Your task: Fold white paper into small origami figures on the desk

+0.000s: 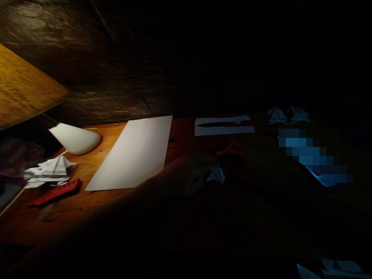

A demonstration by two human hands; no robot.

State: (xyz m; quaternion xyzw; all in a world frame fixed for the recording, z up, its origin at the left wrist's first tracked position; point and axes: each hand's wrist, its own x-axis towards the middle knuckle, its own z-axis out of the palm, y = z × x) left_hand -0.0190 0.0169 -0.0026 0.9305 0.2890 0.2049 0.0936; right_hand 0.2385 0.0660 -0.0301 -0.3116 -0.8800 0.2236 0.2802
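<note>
Both my hands are in deep shadow at the middle of the table. My left hand (193,170) is curled over a small piece of folded white paper (216,175), its fingers against the paper's left and upper side. From the other side my right hand (238,155) reaches the same paper, with fingertips pinched at its top edge. Sharp creases show on the lower part of the paper, which points down toward me; my fingers and the dark hide the rest. Just left of my hands lies a large blank white sheet (133,155).
Behind my hands, a knife with a red handle (238,123) rests on white paper (200,131). Folded paper shapes (300,115) stand back right. A lit, pixelated blue screen (314,155) lies right. On the left are a white lamp (77,139), crumpled folded paper (52,170) and a red slotted object (56,193).
</note>
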